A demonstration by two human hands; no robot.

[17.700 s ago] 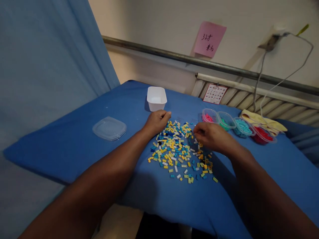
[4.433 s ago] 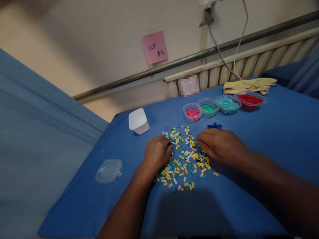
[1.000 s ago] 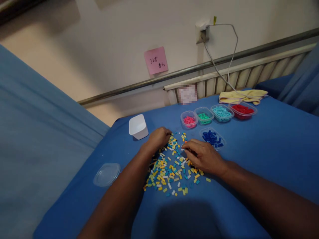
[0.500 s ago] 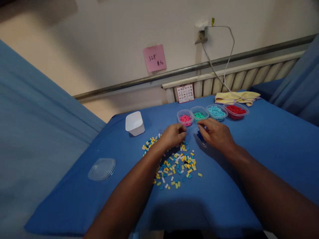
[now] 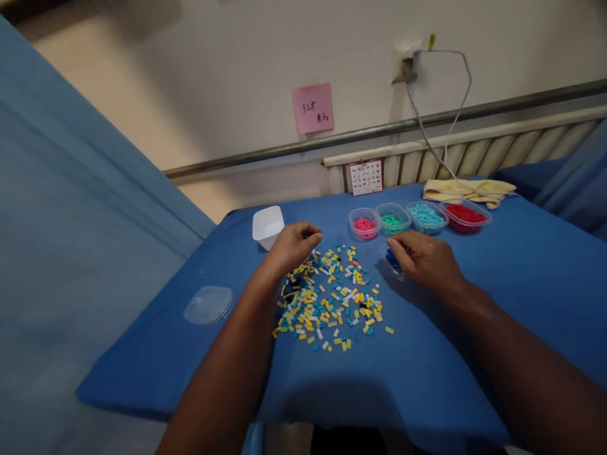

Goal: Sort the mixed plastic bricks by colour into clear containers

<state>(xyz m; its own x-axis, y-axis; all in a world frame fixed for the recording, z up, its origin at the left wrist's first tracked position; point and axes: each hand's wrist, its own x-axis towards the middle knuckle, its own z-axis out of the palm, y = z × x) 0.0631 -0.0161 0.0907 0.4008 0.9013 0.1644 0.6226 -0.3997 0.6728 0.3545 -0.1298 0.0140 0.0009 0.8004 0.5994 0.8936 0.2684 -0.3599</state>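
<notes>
A loose pile of small toy bricks [image 5: 327, 303], mostly yellow, white and teal, is spread over the blue-covered table. My left hand [image 5: 294, 246] hovers at the pile's far left side with its fingertips pinched together; whether a brick is between them I cannot make out. To the right, my right hand [image 5: 424, 258] is at a small clear tub [image 5: 394, 263] of dark blue bricks and partly covers it. Its thumb and forefinger are pressed together, and what they hold, if anything, is hidden.
Behind my right hand stand clear tubs with pink [image 5: 364, 225], green [image 5: 392, 220], light blue [image 5: 427, 217] and red bricks [image 5: 465, 215]. A white box [image 5: 267, 226] stands at the back left, stacked clear lids [image 5: 208, 306] nearer. A yellow cloth [image 5: 467, 189] lies behind the tubs.
My left hand has moved left across the pile, uncovering more bricks and coming in front of the white box. My right hand stays by the dark blue tub. The whole view has shifted slightly.
</notes>
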